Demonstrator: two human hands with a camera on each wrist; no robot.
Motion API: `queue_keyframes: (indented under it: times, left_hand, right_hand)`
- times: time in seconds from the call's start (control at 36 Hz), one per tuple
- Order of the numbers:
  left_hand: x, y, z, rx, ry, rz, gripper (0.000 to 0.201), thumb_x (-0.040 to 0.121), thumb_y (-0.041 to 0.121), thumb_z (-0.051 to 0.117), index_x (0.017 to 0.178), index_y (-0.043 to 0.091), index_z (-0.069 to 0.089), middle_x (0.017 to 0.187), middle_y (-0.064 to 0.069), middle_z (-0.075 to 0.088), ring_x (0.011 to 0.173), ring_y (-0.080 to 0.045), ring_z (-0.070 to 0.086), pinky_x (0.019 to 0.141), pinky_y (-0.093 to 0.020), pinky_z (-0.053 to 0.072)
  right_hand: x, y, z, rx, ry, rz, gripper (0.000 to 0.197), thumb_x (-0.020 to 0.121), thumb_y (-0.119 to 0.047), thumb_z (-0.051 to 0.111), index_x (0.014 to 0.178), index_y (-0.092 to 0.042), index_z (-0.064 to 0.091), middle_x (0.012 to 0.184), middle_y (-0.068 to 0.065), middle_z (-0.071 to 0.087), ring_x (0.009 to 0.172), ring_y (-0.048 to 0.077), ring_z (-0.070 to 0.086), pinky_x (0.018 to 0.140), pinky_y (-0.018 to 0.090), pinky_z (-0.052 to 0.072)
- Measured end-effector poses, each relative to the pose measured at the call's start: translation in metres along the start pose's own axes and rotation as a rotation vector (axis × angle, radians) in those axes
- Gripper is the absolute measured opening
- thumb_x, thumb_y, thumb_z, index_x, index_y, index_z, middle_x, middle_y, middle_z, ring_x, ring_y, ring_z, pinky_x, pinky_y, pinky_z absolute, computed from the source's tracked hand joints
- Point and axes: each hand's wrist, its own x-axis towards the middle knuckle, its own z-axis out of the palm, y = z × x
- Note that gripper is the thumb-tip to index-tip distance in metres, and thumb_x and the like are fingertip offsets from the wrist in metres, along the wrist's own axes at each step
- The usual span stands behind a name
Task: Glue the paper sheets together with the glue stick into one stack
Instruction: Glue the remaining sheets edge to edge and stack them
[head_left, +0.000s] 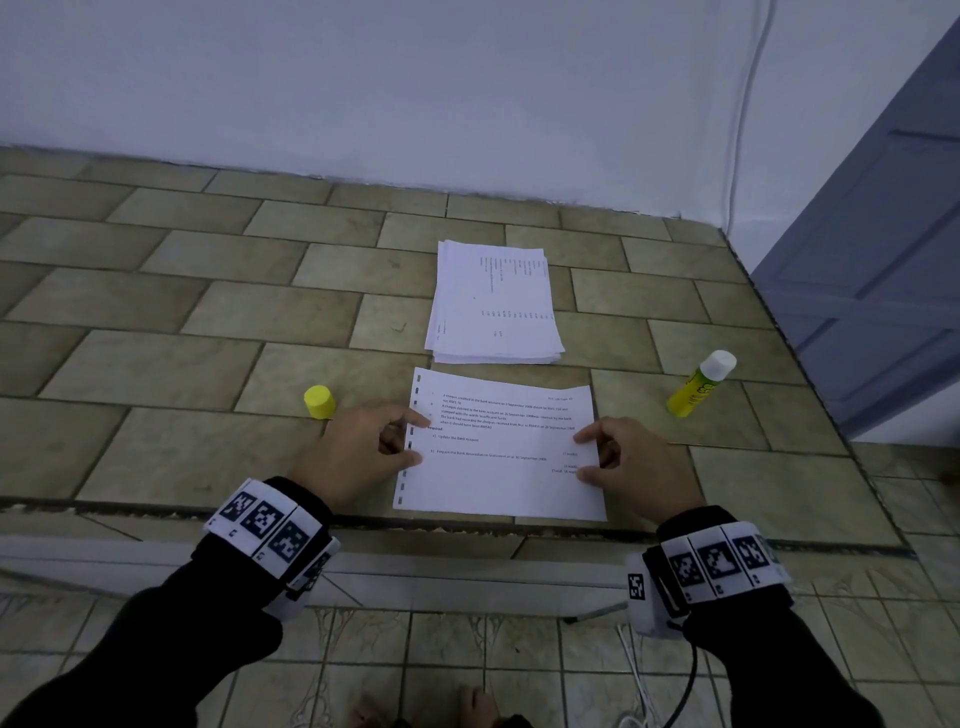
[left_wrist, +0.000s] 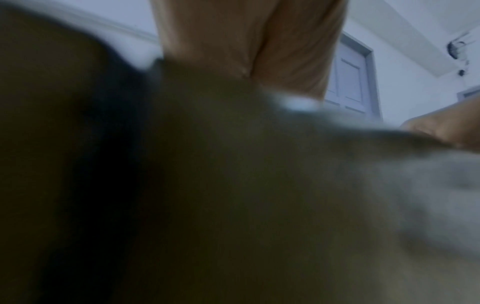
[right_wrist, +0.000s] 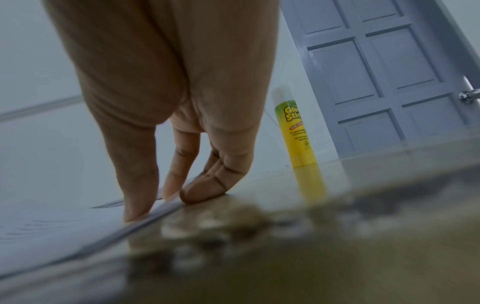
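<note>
Fingertips of both my hands press on one white printed paper sheet (head_left: 501, 447) lying flat at the centre of the head view. My left hand (head_left: 358, 452) rests thumb and forefinger on the sheet's punched left edge, and my right hand (head_left: 631, 470) does the same on its right edge; neither curls round the paper. The right wrist view shows my fingers (right_wrist: 140, 197) standing nearly straight, tips down on that edge. The left wrist view is too blurred to add anything.

Just above this sheet in the frame lies the loose pile of white printed sheets (head_left: 493, 306), edges uneven. The yellow glue stick with its white tip exposed (head_left: 698, 387) stands at the right, well apart from my right hand. Its yellow round cap (head_left: 319, 401) sits just beside my left hand.

I judge the work barely begun: the stick is uncapped, one sheet is laid out, and I cannot see whether it carries glue. The whole pile remains to be joined.
</note>
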Motion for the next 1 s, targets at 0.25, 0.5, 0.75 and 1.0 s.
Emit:
queue_keyframes:
  times: [0.25,0.5,0.75,1.0]
  left_hand:
    - [0.001,0.006,0.007,0.391,0.053,0.163,0.067,0.087,0.053,0.041,0.14,0.014,0.049,0.158,-0.015,0.025,0.147,-0.031,0.021,0.117,-0.048,0.024]
    - [0.007,0.002,0.046,0.628,0.034,0.073,0.083,0.094,0.057,-0.007,0.153,0.01,0.027,0.161,-0.007,0.023,0.15,-0.026,0.013,0.116,-0.062,0.012]
    - [0.008,-0.003,0.051,0.635,0.093,0.117,0.07,0.101,0.048,0.009,0.146,0.003,0.04,0.152,-0.011,0.04,0.142,-0.032,0.035,0.107,-0.066,0.026]
    - [0.009,-0.004,0.053,0.71,0.134,0.181,0.059,0.092,0.031,0.028,0.14,0.005,0.051,0.146,-0.012,0.048,0.135,-0.035,0.045,0.099,-0.069,0.035]
  right_hand:
    - [-0.002,-0.003,0.005,-0.165,-0.011,0.022,0.033,0.086,-0.018,0.069,0.117,-0.024,0.058,0.119,0.002,0.039,0.11,0.017,0.042,0.1,0.028,0.042]
    - [-0.009,-0.02,0.01,-0.486,0.066,0.019,0.036,0.091,-0.028,0.061,0.126,-0.026,0.054,0.136,0.003,0.038,0.124,0.024,0.033,0.101,0.034,0.035]
    - [0.0,-0.083,0.065,-0.355,-0.037,-0.216,0.055,0.105,-0.039,0.019,0.154,-0.017,0.01,0.162,0.001,-0.001,0.149,0.015,-0.007,0.12,0.05,-0.004]
    - [0.032,-0.088,0.112,-0.342,-0.017,-0.329,0.073,0.092,-0.054,-0.009,0.154,-0.018,0.007,0.162,-0.006,0.009,0.148,0.007,0.001,0.117,0.051,-0.013]
